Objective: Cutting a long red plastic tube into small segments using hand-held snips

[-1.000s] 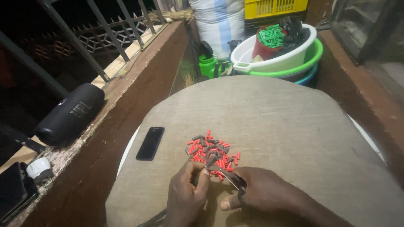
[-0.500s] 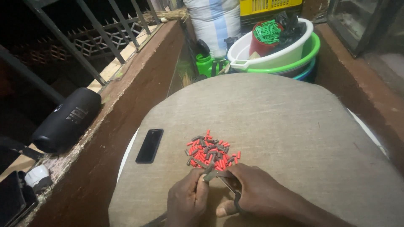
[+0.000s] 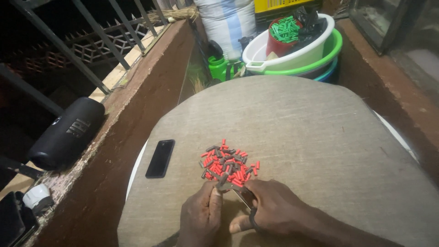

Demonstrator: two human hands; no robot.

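A small heap of red and grey short tubes (image 3: 227,164) lies on a round table covered with grey cloth (image 3: 292,119). My left hand (image 3: 201,218) pinches one grey piece at the near edge of the heap. My right hand (image 3: 270,211) is closed on a small pair of scissors or pliers (image 3: 244,197), with a dark loop handle around one finger. The tool's tip meets the piece held by my left hand. Both hands rest at the table's near edge.
A black phone (image 3: 160,158) lies on the table's left. A black cylinder speaker (image 3: 66,133) rests on the brown ledge at left. Stacked white and green basins (image 3: 297,57) hold a red cup of green pieces. A green bottle (image 3: 218,68) stands nearby.
The view has shifted slightly. My hands stay at the near edge of the heap, closing together on one piece.
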